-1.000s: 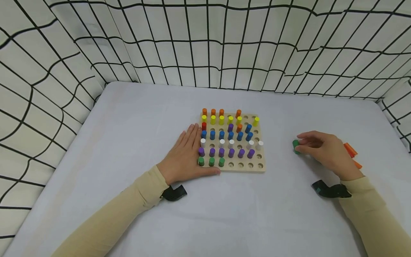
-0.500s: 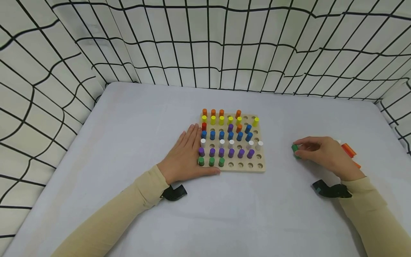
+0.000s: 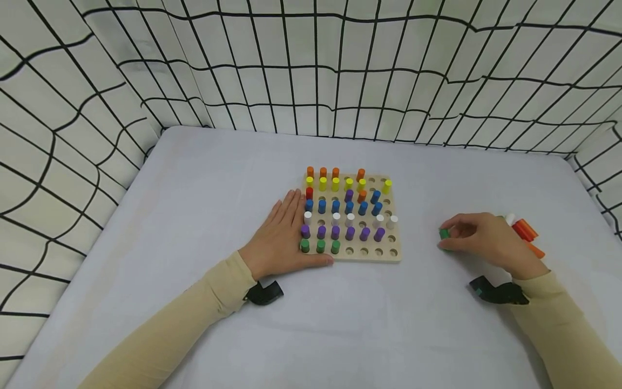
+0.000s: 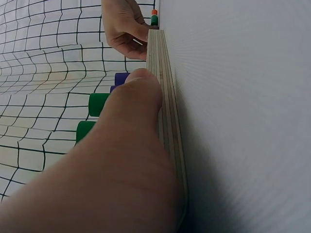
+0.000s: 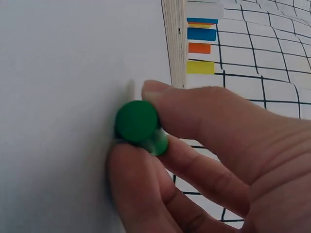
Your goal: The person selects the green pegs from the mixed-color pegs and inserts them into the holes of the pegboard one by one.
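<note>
White cloth (image 3: 389,324) underlies the pegboard (image 3: 386,245), our left hand (image 3: 282,237) spread against its left edge; well right, our right hand (image 3: 478,240) pinches a green peg (image 3: 444,233) that a loose grip might drop.

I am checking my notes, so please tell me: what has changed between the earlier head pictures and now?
In the head view, the right hand moved a little down and slightly left, toward the board, carrying the pinched green peg. A white peg now shows beyond that hand. Nothing was let go. The left hand stayed against the board, whose standing pegs look unchanged.
</note>
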Demonstrator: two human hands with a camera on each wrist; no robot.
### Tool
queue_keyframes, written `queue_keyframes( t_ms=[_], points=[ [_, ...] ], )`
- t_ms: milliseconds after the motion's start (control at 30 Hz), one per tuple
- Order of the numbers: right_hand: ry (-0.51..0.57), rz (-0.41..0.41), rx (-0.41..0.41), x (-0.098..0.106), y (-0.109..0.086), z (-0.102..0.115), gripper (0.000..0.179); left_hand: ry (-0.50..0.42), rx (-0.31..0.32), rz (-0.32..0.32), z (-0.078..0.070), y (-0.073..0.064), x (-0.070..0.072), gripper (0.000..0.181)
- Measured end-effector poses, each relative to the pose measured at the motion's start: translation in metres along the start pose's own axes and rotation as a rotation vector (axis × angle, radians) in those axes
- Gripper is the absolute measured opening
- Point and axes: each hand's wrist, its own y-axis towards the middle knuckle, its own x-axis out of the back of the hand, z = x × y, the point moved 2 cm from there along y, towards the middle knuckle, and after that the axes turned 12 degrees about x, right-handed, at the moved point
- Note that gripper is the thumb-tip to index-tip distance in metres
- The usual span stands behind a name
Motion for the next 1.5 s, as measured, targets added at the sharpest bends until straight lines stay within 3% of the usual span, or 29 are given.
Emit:
queue_keyframes(
  t_ms=[200, 367, 800, 1133, 1500],
  points=[
    [-0.034, 0.005, 0.031, -0.003, 0.001, 0.009, 0.031, -0.001, -0.001, -0.005, 0.002, -0.001, -0.001, 0.137],
    [0.004, -0.009, 0.045, -0.006, 0.002, 0.012, 0.034, 0.004, -0.005, -0.010, 0.002, -0.001, -0.002, 0.137],
    [0.248, -0.057, 0.029, -0.017, 0.002, 0.014, 0.045, -0.021, -0.009, -0.013, 0.003, -0.002, -0.002, 0.135],
    [0.429, -0.163, 0.124, -0.031, -0.003, 0.038, 0.044, 0.005, -0.016, -0.016, 0.003, -0.002, 0.000, 0.136],
    [0.567, -0.195, 0.173, -0.048, 0.001, 0.065, 0.041, 0.005, -0.018, -0.015, 0.002, -0.003, 0.001, 0.136]
  ],
)
